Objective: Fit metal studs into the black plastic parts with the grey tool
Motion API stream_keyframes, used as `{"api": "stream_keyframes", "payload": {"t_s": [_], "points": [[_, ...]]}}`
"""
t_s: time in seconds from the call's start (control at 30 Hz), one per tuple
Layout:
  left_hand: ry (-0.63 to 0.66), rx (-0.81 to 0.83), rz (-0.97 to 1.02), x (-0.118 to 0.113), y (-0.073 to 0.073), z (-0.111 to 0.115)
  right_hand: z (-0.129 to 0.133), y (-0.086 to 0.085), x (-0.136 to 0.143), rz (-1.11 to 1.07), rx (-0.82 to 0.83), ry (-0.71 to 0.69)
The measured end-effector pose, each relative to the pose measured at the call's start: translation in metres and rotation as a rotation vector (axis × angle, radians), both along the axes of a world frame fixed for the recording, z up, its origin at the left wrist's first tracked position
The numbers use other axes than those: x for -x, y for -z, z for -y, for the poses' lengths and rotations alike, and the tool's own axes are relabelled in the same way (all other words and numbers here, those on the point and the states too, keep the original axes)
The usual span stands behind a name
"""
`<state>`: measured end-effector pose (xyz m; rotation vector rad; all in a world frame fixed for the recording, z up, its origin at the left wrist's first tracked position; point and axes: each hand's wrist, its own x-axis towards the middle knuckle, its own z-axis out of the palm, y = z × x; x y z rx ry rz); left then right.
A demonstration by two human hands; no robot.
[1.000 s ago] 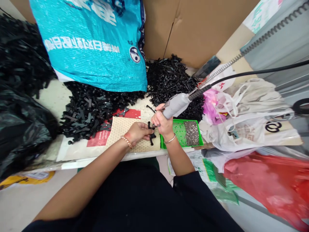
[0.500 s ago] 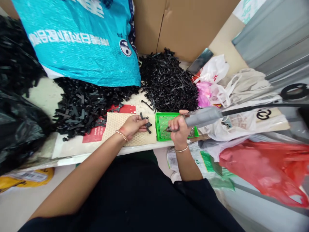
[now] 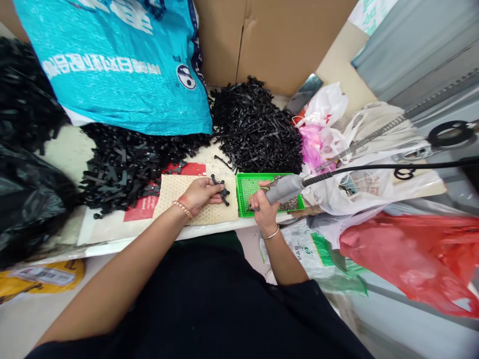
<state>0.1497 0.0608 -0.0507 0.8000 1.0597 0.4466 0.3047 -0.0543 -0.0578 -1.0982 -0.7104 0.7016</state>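
My left hand (image 3: 201,195) pinches a small black plastic piece with several arms (image 3: 224,192) above a cream honeycomb-textured pad (image 3: 172,193). My right hand (image 3: 265,210) is wrapped round a grey corded electric screwdriver (image 3: 286,188), held slanting over a green perforated basket (image 3: 238,205). The screwdriver's front end points down and left, its tip hard to make out and apart from the black piece. Small metal bits, seemingly screws (image 3: 291,205), lie in the basket's right part.
Behind the pad and basket are heaps of black strip-like parts (image 3: 258,129) and flat black parts (image 3: 112,169). A blue sack (image 3: 123,94) stands at the back left. Plastic bags (image 3: 324,107) crowd the right side. A black cord (image 3: 374,167) and a coiled spring (image 3: 377,132) run from the screwdriver.
My right hand has shifted left with the screwdriver, which now tilts more steeply, and the spring shows behind it. My left hand keeps its grip on the black piece. The view has shifted slightly.
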Motion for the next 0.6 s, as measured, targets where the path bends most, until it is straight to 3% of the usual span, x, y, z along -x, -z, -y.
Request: {"api": "stream_keyframes", "payload": {"t_s": [0.47, 0.6], "points": [[-0.012, 0.000, 0.019, 0.000, -0.002, 0.001, 0.003, 0.006, 0.000, 0.048, 0.016, -0.054], [-0.024, 0.013, 0.035, -0.001, 0.000, 0.001, 0.000, -0.009, 0.000, 0.038, 0.007, 0.007]]}}
